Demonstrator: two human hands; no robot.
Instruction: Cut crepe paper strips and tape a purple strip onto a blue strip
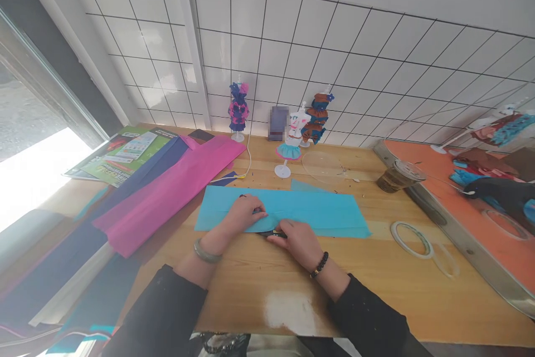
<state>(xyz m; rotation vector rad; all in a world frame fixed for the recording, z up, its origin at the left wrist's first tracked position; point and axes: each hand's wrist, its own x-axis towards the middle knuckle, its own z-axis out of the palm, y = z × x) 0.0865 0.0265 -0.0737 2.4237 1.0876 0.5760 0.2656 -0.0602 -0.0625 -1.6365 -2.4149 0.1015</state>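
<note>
A long turquoise paper sheet lies flat across the middle of the wooden table. My left hand rests on the sheet's near edge with its fingers curled down onto the paper. My right hand sits just right of it at the same edge, closed on a small dark tool that I cannot name. The two hands nearly touch. Both wrists wear bracelets and dark sleeves.
Pink paper and dark blue paper lie at the left beside a green booklet. Three small dress mannequins stand by the tiled wall. An iced drink cup, tape rings and an orange tray are at right.
</note>
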